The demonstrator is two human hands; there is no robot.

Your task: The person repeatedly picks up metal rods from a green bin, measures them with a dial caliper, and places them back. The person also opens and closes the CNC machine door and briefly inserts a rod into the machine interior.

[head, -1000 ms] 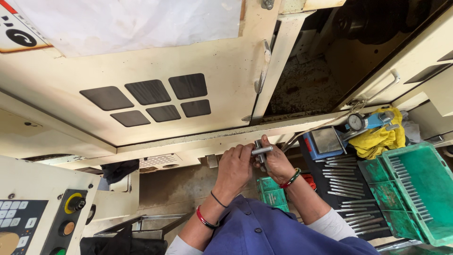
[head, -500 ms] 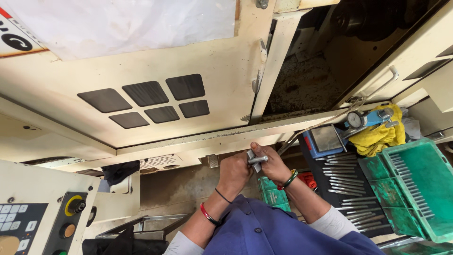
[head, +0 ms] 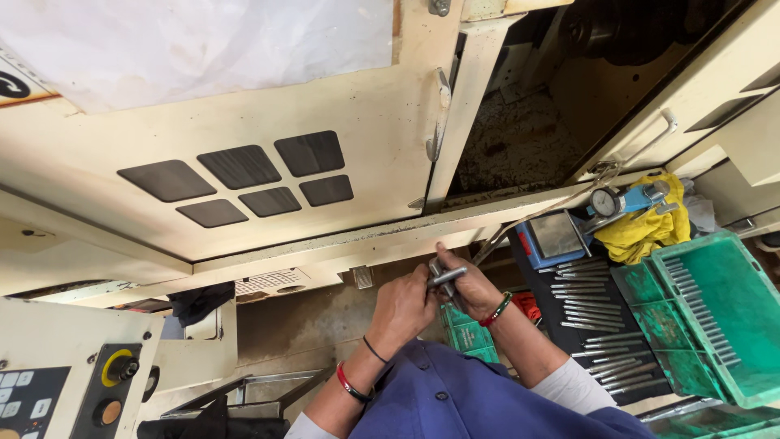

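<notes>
Your left hand [head: 404, 307] and right hand [head: 471, 286] together at the machine ledge [head: 341, 248], fingers closed on a small metal rod [head: 448, 276], rows of rods [head: 587, 305] just right

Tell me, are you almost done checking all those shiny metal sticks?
Not nearly, it seems. Some rods lie in the green tray, possibly finished. One rod is held between the left hand and right hand now. Many rods wait in rows on the black mat.
</notes>
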